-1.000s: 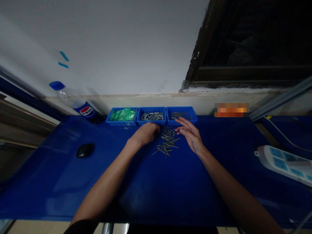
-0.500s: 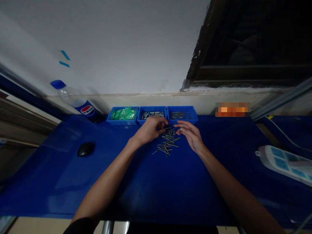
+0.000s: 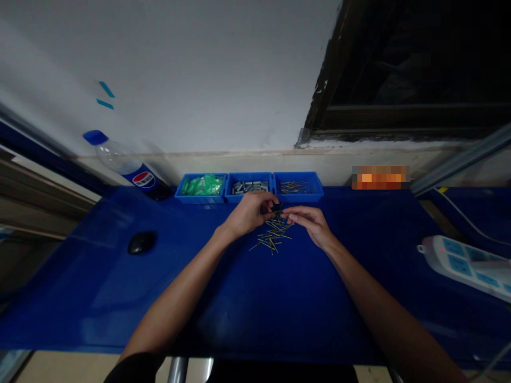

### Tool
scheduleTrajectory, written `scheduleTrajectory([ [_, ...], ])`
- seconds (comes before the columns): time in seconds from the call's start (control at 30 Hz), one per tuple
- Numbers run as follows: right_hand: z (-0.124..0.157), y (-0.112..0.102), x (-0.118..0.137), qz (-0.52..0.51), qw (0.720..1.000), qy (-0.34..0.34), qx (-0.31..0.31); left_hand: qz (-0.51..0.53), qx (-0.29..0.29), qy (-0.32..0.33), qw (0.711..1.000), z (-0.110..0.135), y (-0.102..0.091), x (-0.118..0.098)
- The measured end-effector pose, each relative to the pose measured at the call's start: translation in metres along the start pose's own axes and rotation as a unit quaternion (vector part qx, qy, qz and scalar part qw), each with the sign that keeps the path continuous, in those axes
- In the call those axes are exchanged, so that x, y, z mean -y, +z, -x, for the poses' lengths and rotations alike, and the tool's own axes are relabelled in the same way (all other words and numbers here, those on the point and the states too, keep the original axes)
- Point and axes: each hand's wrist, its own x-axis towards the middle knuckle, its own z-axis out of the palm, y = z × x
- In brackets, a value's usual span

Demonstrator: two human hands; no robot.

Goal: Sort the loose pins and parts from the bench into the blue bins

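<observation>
A loose pile of thin metal pins (image 3: 273, 236) lies on the blue table mat (image 3: 255, 298). My left hand (image 3: 249, 211) hovers over the pile's far edge, fingers pinched on a small dark piece (image 3: 277, 207). My right hand (image 3: 309, 221) meets it from the right, fingertips pinched together on a pin. Behind the hands stand three blue bins in a row: one with green parts (image 3: 200, 187), one with small grey pieces (image 3: 249, 186), one with more pins (image 3: 297, 186).
A plastic cola bottle (image 3: 125, 167) lies at the back left against the wall. A black mouse (image 3: 141, 242) sits on the mat at the left. A white power strip (image 3: 467, 260) lies at the right edge.
Both hands have come together over the far edge of the pin pile. My left hand rose from the mat holding a small dark piece, and my right hand closed from spread fingers into a pinch.
</observation>
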Motion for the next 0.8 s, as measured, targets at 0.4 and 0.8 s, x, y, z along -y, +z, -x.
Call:
scheduleTrajectory([
  [0.4, -0.0019, 0.0022, -0.0012, 0.012, 1.0, -0.004, -0.003, 0.026, 0.001, 0.021, 0.999, -0.0007, 0.0022, 0.0014],
  [0.8, -0.0037, 0.0028, -0.0038, 0.017, 0.999, -0.004, -0.037, 0.011, 0.035, 0.024, 0.999, -0.0003, 0.0038, 0.0048],
])
